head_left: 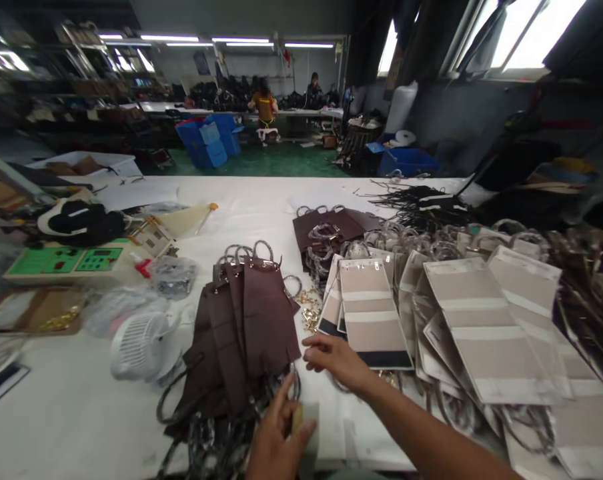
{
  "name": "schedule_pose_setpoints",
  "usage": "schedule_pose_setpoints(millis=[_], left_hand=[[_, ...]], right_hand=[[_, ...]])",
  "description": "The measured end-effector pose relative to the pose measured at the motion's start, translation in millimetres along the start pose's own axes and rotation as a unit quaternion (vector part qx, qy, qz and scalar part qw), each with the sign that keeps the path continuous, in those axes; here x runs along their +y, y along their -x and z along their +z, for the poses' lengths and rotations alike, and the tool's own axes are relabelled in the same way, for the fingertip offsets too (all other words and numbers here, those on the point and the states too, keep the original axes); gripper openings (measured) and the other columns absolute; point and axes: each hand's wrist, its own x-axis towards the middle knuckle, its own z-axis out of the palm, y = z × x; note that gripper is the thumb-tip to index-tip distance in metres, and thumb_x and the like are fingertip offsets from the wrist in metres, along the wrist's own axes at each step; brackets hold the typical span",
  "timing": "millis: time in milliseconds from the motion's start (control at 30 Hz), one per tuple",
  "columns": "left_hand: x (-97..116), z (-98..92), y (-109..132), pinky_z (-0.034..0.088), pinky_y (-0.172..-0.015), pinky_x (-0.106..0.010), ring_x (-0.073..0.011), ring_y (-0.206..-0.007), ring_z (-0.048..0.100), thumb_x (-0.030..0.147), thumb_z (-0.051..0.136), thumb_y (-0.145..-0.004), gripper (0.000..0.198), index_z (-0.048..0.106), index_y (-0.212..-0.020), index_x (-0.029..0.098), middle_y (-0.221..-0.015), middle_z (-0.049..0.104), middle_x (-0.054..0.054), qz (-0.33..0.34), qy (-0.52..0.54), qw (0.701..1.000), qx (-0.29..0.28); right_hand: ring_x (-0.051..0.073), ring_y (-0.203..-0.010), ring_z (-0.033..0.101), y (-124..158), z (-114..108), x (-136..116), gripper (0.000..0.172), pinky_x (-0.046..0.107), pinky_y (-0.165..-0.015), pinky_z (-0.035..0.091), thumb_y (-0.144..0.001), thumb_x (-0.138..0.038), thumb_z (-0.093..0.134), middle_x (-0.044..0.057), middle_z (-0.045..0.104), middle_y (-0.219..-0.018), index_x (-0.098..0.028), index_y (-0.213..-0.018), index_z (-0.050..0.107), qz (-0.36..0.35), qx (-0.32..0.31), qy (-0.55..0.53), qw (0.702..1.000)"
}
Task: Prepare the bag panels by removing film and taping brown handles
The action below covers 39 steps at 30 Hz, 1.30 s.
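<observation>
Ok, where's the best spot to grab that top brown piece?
Probably its near right corner, coming from the right: the top brown piece lies flat on the fanned pile, that corner sticks out free beside the right hand, and its ring end points away.

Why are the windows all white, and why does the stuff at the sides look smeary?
Head view: the windows are washed out by daylight; the ceiling lights glare as bright strips; the shelves at the picture's left smear from blur and wide-lens stretch; the brown pieces in the middle look sharp.
</observation>
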Motion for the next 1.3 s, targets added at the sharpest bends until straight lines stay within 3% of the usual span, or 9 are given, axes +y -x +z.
schedule_pose_setpoints(millis=[167, 267, 433, 633, 733, 833, 967, 1167, 1300], left_hand=[[41, 70.9, -36, 0.051, -0.072, -0.027, -0.0182, -0.079, 0.065, 0.043, 0.077, -0.077, 0.056, 0.066, -0.124, 0.015, -0.088, 0.072, -0.003, 0.038, -0.004, 0.999, -0.026], [60, 109.8, -45, 0.046, -0.061, -0.023, -0.0145, -0.065, 0.059, 0.048, 0.074, -0.078, 0.033, 0.069, -0.083, 0.016, -0.073, 0.067, 0.000, 0.064, -0.062, 0.996, -0.003], [82, 152.1, -48, 0.038, -0.053, -0.022, -0.0114, -0.054, 0.047, 0.052, 0.067, -0.084, 0.038, 0.058, -0.066, 0.019, -0.057, 0.053, 0.005, 0.106, -0.194, 0.974, 0.050], [99, 158.4, -60, 0.035, -0.058, -0.024, -0.0123, -0.058, 0.047, 0.047, 0.066, -0.087, 0.038, 0.058, -0.064, 0.019, -0.059, 0.054, 0.004, 0.177, -0.329, 0.927, 0.034], [100, 161.1, -71, 0.033, -0.061, -0.024, -0.0122, -0.060, 0.049, 0.040, 0.069, -0.087, 0.034, 0.058, -0.063, 0.018, -0.061, 0.056, 0.003, 0.208, -0.396, 0.894, -0.023], [99, 166.7, -84, 0.033, -0.062, -0.025, -0.0126, -0.062, 0.052, 0.040, 0.069, -0.089, 0.033, 0.060, -0.066, 0.019, -0.064, 0.059, 0.002, 0.224, -0.431, 0.872, -0.059], [94, 170.6, -107, 0.038, -0.066, -0.027, -0.0164, -0.071, 0.057, 0.039, 0.067, -0.091, 0.026, 0.063, -0.074, 0.020, -0.075, 0.064, -0.001, 0.247, -0.441, 0.861, -0.058], [79, 174.2, -152, 0.051, -0.089, -0.033, -0.0214, -0.100, 0.065, 0.026, 0.065, -0.091, 0.044, 0.056, -0.134, 0.022, -0.114, 0.069, -0.008, 0.265, -0.299, 0.914, -0.067], [73, 178.1, -178, 0.050, -0.084, -0.030, -0.0197, -0.093, 0.068, 0.022, 0.057, -0.095, 0.017, 0.070, -0.106, 0.023, -0.100, 0.073, -0.004, 0.242, -0.259, 0.930, -0.100]], right_hand=[[0.025, -0.089, 0.068, 90, -65, 10, 0.047, 0.036, -0.078, 0.052, -0.081, -0.055, 0.077, 0.006, 0.074, -0.096, -0.021, -0.112, 0.074, 0.024, -0.013, -0.099, 0.995], [0.024, -0.083, 0.065, 105, -67, 22, 0.026, 0.035, -0.078, 0.052, -0.081, -0.045, 0.077, 0.002, 0.072, -0.086, -0.021, -0.092, 0.077, 0.000, -0.007, -0.082, 0.997], [0.020, -0.068, 0.061, 105, -79, 21, 0.018, 0.032, -0.067, 0.050, -0.085, -0.036, 0.071, 0.001, 0.069, -0.072, -0.020, -0.078, 0.077, 0.010, -0.019, -0.053, 0.998], [0.024, -0.096, 0.067, 99, -180, -25, 0.066, 0.035, -0.078, 0.057, -0.080, -0.040, 0.078, 0.008, 0.067, -0.127, -0.027, -0.142, 0.059, -0.039, 0.035, -0.016, 0.999], [0.022, -0.096, 0.067, 84, -213, -47, 0.048, 0.032, -0.080, 0.054, -0.084, -0.036, 0.075, 0.005, 0.069, -0.121, -0.030, -0.131, 0.068, -0.132, 0.021, 0.101, 0.986], [0.019, -0.080, 0.068, 66, -220, -61, 0.015, 0.028, -0.075, 0.049, -0.088, -0.027, 0.068, 0.000, 0.075, -0.091, -0.029, -0.098, 0.080, -0.173, -0.036, 0.239, 0.955], [0.019, -0.080, 0.068, 48, -219, -70, 0.010, 0.028, -0.074, 0.045, -0.087, -0.023, 0.068, 0.000, 0.076, -0.087, -0.026, -0.088, 0.078, -0.179, -0.038, 0.388, 0.903], [0.017, -0.082, 0.067, 15, -225, -57, 0.006, 0.027, -0.079, 0.043, -0.087, -0.022, 0.069, -0.001, 0.075, -0.088, -0.026, -0.087, 0.074, -0.163, -0.031, 0.443, 0.881], [0.018, -0.085, 0.066, -12, -236, -46, 0.009, 0.028, -0.080, 0.042, -0.091, -0.027, 0.066, 0.000, 0.072, -0.088, -0.027, -0.091, 0.074, -0.150, -0.032, 0.467, 0.871]])
